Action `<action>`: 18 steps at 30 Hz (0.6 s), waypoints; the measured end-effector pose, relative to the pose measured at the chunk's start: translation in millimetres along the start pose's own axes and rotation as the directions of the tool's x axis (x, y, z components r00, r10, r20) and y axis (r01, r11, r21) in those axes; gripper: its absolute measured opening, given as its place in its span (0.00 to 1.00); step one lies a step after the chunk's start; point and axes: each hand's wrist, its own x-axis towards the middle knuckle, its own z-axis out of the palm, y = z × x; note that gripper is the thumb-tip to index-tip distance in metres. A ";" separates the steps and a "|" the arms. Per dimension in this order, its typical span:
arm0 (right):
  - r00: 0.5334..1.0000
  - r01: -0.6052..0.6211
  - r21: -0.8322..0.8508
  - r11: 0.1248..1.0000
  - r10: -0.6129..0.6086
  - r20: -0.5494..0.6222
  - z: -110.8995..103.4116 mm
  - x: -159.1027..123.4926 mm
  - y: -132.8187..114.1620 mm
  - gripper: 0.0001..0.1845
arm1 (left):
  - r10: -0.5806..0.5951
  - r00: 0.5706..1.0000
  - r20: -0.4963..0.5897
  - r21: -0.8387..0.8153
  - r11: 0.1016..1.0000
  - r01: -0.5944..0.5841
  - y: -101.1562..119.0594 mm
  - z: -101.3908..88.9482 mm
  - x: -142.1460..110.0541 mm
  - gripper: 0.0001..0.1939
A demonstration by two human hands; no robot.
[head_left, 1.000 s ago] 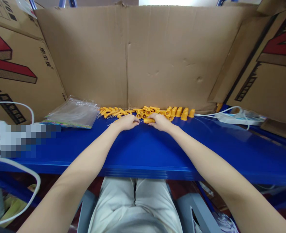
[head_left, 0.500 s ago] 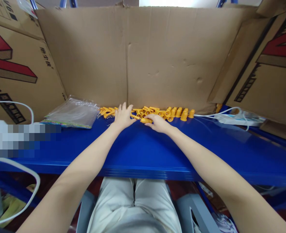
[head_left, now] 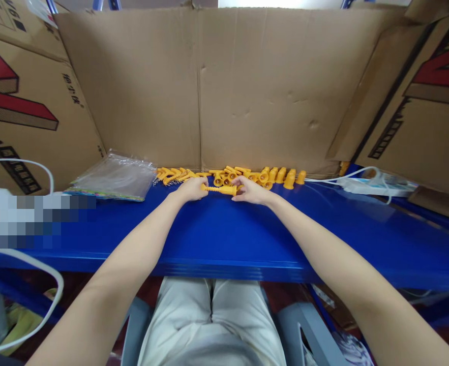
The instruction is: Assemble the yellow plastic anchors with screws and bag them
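Left hand point(head_left: 193, 188) closed on the narrow end of a yellow piece point(head_left: 224, 189), right hand point(head_left: 250, 192) closed on its wider end, the piece lying crosswise between the hands, above a blue worktop point(head_left: 224, 234), near yellow parts point(head_left: 281, 176) along a cardboard panel point(head_left: 224, 91).

Rod point(head_left: 213, 189): yellow, thin, twisted-looking, about level, left end pinched. Shell point(head_left: 227, 190): yellow, smooth, wider, flared right end pinched, lying in line with the rod and meeting its right end; can't tell if joined. Both at the blue table point(head_left: 224, 229), front of the yellow pile point(head_left: 243, 171).
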 end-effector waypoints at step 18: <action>0.895 -0.433 0.238 0.869 0.385 0.223 -6.8 -4.9 -17.0 0.32 | 0.018 0.999 -0.038 -0.075 0.997 -0.021 2.2 1.8 2.0 0.07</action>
